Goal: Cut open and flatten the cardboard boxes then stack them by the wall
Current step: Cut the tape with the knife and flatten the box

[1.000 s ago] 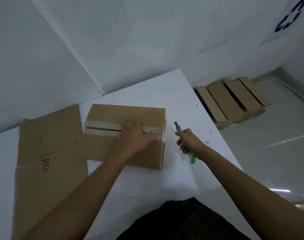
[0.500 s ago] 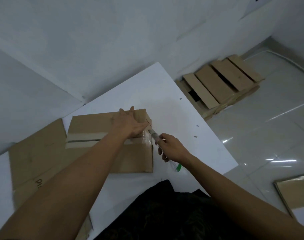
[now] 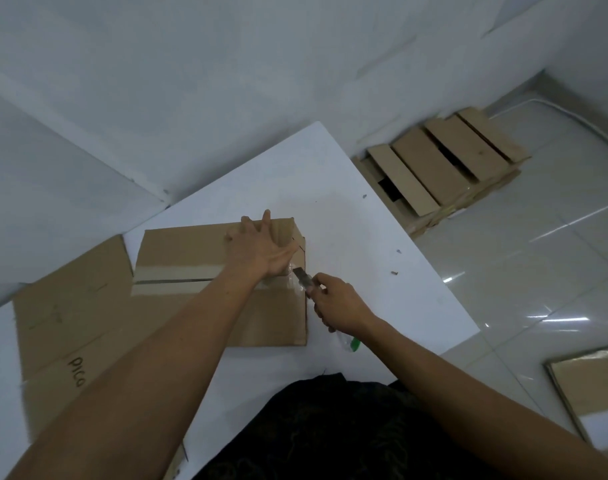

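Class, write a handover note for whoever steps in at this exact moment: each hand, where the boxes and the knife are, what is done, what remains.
Left hand: flat, pressing down on top of the box on the table.
Right hand: grips the knife, blade at the taped right end of the box.
Done: one flattened sheet lies on the table left of the box; a stack of flat cardboard sits on the floor by the wall.
To do: finish cutting the tape, flatten this box, carry it and the sheet to the stack.
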`<state>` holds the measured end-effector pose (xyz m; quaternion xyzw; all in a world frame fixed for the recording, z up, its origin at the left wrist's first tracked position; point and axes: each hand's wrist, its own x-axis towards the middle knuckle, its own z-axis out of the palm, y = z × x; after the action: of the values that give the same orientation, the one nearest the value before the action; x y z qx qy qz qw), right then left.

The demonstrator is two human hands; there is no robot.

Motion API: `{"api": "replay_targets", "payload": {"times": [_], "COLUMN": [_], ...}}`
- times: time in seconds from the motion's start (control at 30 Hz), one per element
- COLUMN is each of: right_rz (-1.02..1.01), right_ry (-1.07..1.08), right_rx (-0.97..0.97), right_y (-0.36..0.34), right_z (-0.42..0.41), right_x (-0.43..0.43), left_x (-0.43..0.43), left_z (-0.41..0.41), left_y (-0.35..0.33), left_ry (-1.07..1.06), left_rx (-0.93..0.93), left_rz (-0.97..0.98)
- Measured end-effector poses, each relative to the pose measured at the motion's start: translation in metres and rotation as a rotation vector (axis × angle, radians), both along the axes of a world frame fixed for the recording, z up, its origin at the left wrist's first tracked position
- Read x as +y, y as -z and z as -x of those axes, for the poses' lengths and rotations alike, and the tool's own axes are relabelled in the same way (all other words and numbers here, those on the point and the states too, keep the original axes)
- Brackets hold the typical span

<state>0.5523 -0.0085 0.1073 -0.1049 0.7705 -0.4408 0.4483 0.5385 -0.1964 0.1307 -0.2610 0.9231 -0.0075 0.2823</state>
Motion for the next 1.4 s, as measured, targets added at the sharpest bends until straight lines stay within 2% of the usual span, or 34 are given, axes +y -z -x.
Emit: {"api": "replay_targets", "payload": {"times": [0.17,0.27,0.4,0.47,0.57,0.73,0.93,1.4], "right_rz": [0.035,0.021,-0.022,-0.067,-0.116,-0.213,-0.195,-0.176], "right_ry": [-0.036,0.031,0.131,0.043,-0.123,-0.412,-0.586,-0.803], "right_rx": [-0.212,-0.229,-0.026,0.131,0.270,0.619,0.964,1.023], "right_y": [-0.008,-0.006,-0.001,-0.001,-0.003,-0.003,-0.016,-0.024], "right_z": [-0.022,-0.026,-0.014,-0.005,0.002,0.014,0.028,0.061], "right_x": [0.021,0.033,0.044,0.052,0.059,0.055,0.036,0.015], "left_x": [-0.001,0.000,0.007,0.025,0.057,0.066,0.062,0.061], "left_z": [-0.004,-0.007,-0.030,-0.054,-0.093,-0.118,-0.122,-0.122], "left_y": [0.004,-0.003,-0.006,0.002,0.021,0.038,0.040,0.041], "left_ry": [-0.012,-0.046,-0.177,-0.229,-0.202,-0.366,-0.392,-0.399], "left_rx": [0.019,0.025,0.173,0.285,0.435,0.816,0.904,0.943], "left_rz": [-0.017,-0.065,-0.238,-0.262,-0.191,-0.394,-0.463,-0.493]}}
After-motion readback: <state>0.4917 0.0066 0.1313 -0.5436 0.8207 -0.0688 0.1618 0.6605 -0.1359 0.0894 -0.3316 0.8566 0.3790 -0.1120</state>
